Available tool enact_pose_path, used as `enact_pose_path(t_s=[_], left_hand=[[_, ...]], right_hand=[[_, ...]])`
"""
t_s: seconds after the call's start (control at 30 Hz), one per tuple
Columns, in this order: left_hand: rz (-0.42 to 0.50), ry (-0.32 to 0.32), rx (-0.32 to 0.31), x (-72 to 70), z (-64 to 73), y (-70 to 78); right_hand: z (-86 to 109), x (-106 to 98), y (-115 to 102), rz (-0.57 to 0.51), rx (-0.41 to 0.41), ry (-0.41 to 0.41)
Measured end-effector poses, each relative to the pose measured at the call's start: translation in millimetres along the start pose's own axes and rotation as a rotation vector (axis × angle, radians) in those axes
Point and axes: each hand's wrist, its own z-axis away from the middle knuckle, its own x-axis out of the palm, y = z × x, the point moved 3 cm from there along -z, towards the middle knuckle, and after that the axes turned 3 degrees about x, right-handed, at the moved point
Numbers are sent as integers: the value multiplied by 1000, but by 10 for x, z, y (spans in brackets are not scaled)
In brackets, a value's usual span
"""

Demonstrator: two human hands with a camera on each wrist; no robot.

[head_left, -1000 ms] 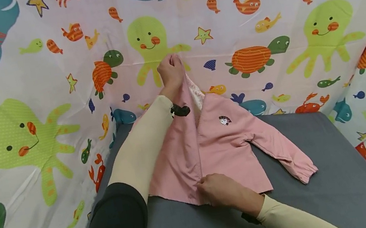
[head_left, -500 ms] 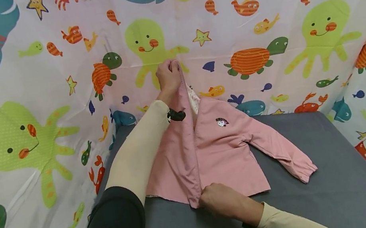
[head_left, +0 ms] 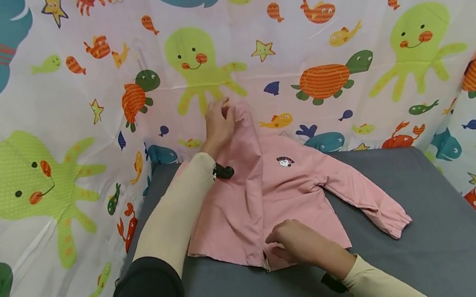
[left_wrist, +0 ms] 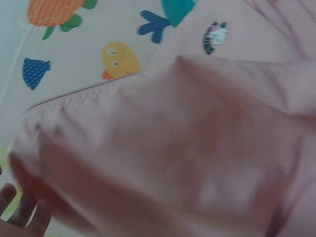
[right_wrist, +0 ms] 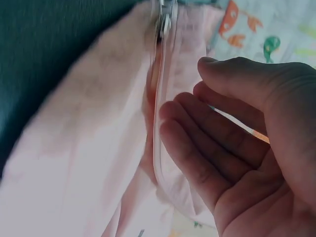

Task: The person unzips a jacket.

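A pink jacket (head_left: pixel 294 202) with a small cartoon patch (head_left: pixel 285 162) lies on the grey surface, its front edges overlapping. At its raised collar end is my left hand (head_left: pixel 218 126); in the left wrist view the fingertips (left_wrist: pixel 39 217) are loosely spread beside the pink cloth (left_wrist: pixel 163 143), not gripping it. Over the lower hem hovers my right hand (head_left: pixel 303 243), fingers relaxed and holding nothing. The right wrist view shows its fingers (right_wrist: pixel 197 148) beside the zipper edge, with the metal zipper slider (right_wrist: pixel 165 22) at the bottom end of the zip.
The grey padded surface (head_left: pixel 427 264) extends around the jacket. A white curtain (head_left: pixel 254 19) printed with sea animals encloses the back and both sides. One jacket sleeve (head_left: pixel 369 197) stretches out to the right; the other is hidden behind the left arm.
My left hand has come down and loosened from the jacket's front edge, which flops rightward over the other side. My right hand has let go of the hem and lifted rightward.
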Motion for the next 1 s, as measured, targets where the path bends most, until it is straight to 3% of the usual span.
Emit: enact_pose_path(t_s=[0.17, 0.43, 0.57, 0.8, 1.0], left_hand=[[-16, -15, 19, 62, 265, -121], [-19, -33, 33, 115, 643, -263], [18, -57, 35, 140, 860, -335], [4, -207, -28, 163, 1384, -397], [-18, -300, -80, 183, 1815, -382]], right_hand=[[22, -53, 167, -41, 82, 25], [22, -138, 353, -19, 143, 180], [6, -134, 419, -26, 184, 206], [-36, -66, 513, -57, 242, 217], [-62, 18, 564, -78, 257, 227]])
